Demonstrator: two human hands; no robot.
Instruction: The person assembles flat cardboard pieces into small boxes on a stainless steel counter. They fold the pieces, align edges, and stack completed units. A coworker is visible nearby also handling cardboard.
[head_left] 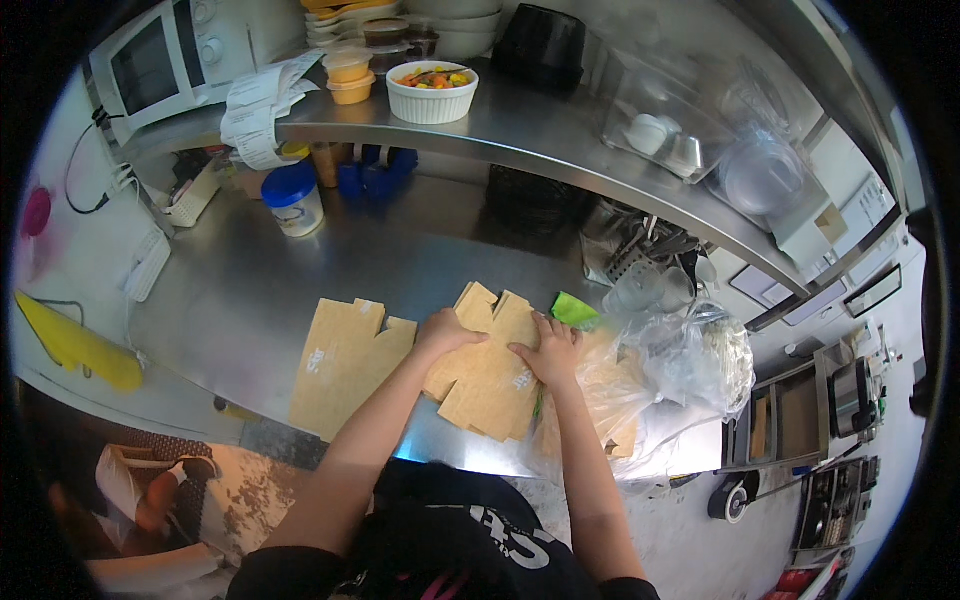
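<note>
A stack of flat brown cardboard box blanks point(487, 385) lies tilted on the steel counter, with notched edges and small white print. My left hand point(445, 336) grips its left side, thumb across the top and fingers mostly out of sight. On the opposite side my right hand point(551, 352) holds the stack's edge, its thumb pointing inward over the cardboard. Left of this, apart from both hands, rests a second stack of similar flat blanks point(345, 365). A crumpled clear plastic bag point(650, 365) sits against the right forearm, with brown cardboard showing under it.
A steel shelf point(540, 145) spans the back, bearing a microwave point(165, 60), a white ramekin of chopped food point(432, 98) and clear containers. Below stand a blue-lidded tub point(293, 200) and a utensil basket point(632, 265). A green piece point(573, 309) lies beside the bag.
</note>
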